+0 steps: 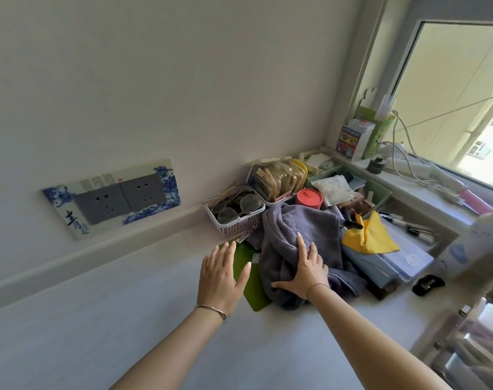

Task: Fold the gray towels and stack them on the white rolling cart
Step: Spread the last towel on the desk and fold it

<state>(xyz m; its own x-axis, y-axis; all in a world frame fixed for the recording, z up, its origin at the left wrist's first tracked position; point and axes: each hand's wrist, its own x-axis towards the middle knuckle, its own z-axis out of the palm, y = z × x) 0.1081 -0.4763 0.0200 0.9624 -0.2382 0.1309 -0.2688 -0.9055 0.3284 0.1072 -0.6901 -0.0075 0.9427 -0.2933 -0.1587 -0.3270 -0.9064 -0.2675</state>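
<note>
A crumpled gray towel (301, 235) lies in a heap on the white tabletop (127, 319), partly over a green sheet (252, 288). My right hand (305, 273) rests flat on the front of the heap with fingers spread. My left hand (221, 273) hovers just left of the towel, above the green sheet, fingers straight and holding nothing. A white metal frame (450, 333) at the lower right edge may be the cart; I cannot tell for sure.
Behind the towel stand a pink basket of eyeglasses (234, 215), a box of packets (279, 178) and a red-lidded jar (309, 198). A yellow cloth (372, 237) lies on a blue case (394, 257) to the right. Cables crowd the windowsill (419, 175). A wall socket (118, 198) sits at left.
</note>
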